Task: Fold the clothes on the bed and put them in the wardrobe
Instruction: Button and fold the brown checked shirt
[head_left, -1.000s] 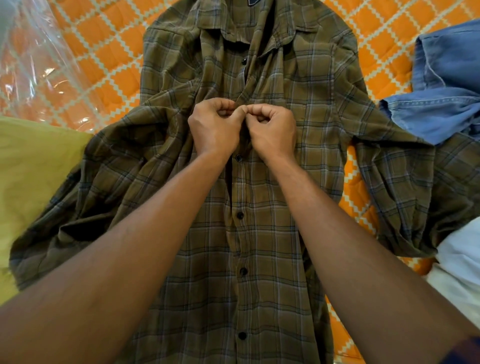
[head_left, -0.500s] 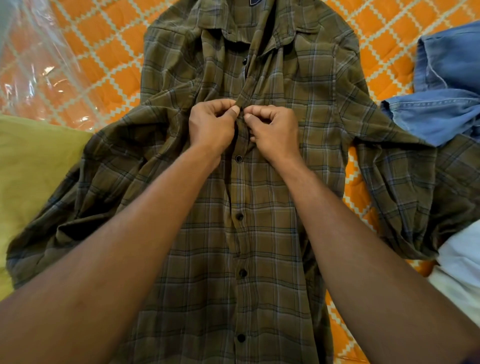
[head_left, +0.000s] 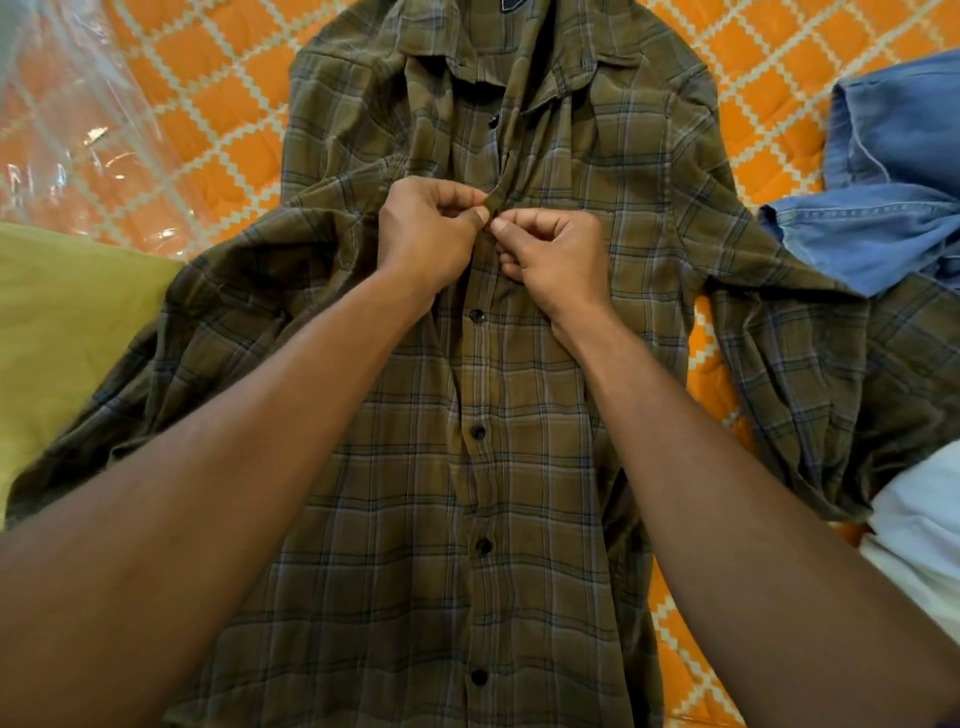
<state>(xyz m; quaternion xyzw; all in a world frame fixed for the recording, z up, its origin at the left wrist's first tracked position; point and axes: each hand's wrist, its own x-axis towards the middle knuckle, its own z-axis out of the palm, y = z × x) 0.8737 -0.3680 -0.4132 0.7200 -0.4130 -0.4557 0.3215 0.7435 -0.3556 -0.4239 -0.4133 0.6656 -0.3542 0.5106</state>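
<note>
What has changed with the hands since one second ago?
Both hands moved slightly up the plaid shirt toward its collar and parted a little; the left hand now pinches up the placket edge, the right hand pinches beside it. Shirt and blue denim stayed.

The plaid shirt (head_left: 519, 467) runs off the bottom edge, so its hem is out of view, and the top edge cuts its collar and a dark label (head_left: 511, 4) whose print cannot be read. Where the left hand (head_left: 431, 234) and right hand (head_left: 556, 254) pinch the placket, curled fingers cover the cloth; whether a button sits between them cannot be told. Both forearms hide parts of the shirt front. A blue denim garment (head_left: 893, 208) and a white cloth (head_left: 919, 525) are cut by the right edge, and a yellow-green cloth (head_left: 62, 338) by the left. Glare on a clear plastic sheet (head_left: 67, 119) blurs the bedspread (head_left: 218, 104) beneath.
</note>
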